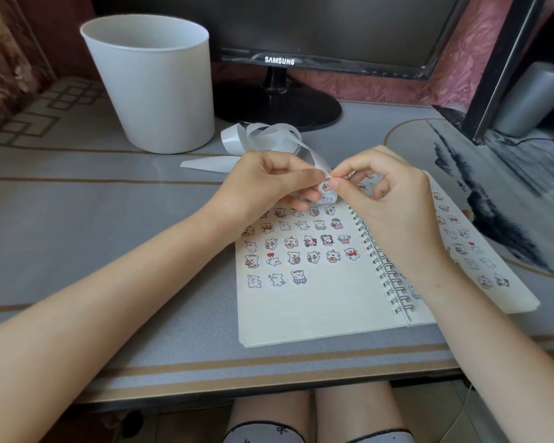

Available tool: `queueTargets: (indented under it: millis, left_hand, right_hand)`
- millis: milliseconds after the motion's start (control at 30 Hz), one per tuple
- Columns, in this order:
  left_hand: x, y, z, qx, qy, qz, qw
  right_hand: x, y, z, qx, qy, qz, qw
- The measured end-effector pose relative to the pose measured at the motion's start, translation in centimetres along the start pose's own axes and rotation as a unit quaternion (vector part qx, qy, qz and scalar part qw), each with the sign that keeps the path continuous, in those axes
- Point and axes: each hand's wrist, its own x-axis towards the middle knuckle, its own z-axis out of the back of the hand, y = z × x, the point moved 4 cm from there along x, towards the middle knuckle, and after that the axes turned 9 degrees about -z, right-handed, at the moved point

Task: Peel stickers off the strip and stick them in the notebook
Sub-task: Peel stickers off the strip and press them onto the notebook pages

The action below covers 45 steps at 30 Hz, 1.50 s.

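An open spiral-bound notebook (304, 311) lies on the grey counter (109, 219), just in front of the person. Rows of small cartoon stickers (301, 243) cover the upper part of its left page, and the last row holds three. More stickers are scattered over the right page, beyond the wire binding (385, 266). Both hands hover over the top edge of the notebook. The left hand (269, 183) has its fingers curled round the white strip (263, 139), holding it where it bends over. The used part of the strip trails away in loose loops onto the counter behind the hands. The right hand (390, 199) pinches one sticker (327, 183) between thumb and forefinger at that bend, with its other fingers curled inward. Whether the sticker is fully free of the backing cannot be told. A white bin (154, 84) stands upright at the back left of the counter. Beside it is the round foot of a dark Samsung monitor (301, 27).
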Motion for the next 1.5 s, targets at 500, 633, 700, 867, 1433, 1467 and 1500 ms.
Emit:
queueTargets:
  millis: [500, 633, 700, 867, 1433, 1467, 1500]
  left_hand:
    - [0.0, 0.1, 0.3, -0.011, -0.012, 0.032, 0.999]
    - [0.1, 0.4, 0.4, -0.008, -0.028, 0.047, 0.999]
    - [0.2, 0.6, 0.5, 0.007, -0.028, 0.051, 0.998]
    - [0.2, 1.0, 0.5, 0.030, -0.022, 0.063, 0.997]
    - [0.3, 0.9, 0.4, 0.034, -0.020, 0.065, 0.997]
    - [0.3, 0.9, 0.4, 0.033, -0.020, 0.065, 0.997]
    - [0.3, 0.9, 0.4, 0.032, -0.020, 0.065, 0.997]
  right_hand:
    - [-0.5, 0.4, -0.1, -0.095, -0.006, 0.071, 0.993]
    - [-1.2, 1.3, 0.5, -0.027, 0.035, 0.011, 0.999]
    - [-1.6, 1.4, 0.8, 0.057, 0.095, -0.075, 0.991]
    - [-3.4, 0.9, 0.6, 0.121, 0.235, -0.213, 0.941]
    - [-4.9, 0.5, -0.4, 0.045, 0.230, -0.217, 0.947]
    - [-5.0, 0.4, -0.5, 0.043, 0.228, -0.218, 0.948]
    - [-5.0, 0.3, -0.5, 0.043, 0.225, -0.218, 0.949]
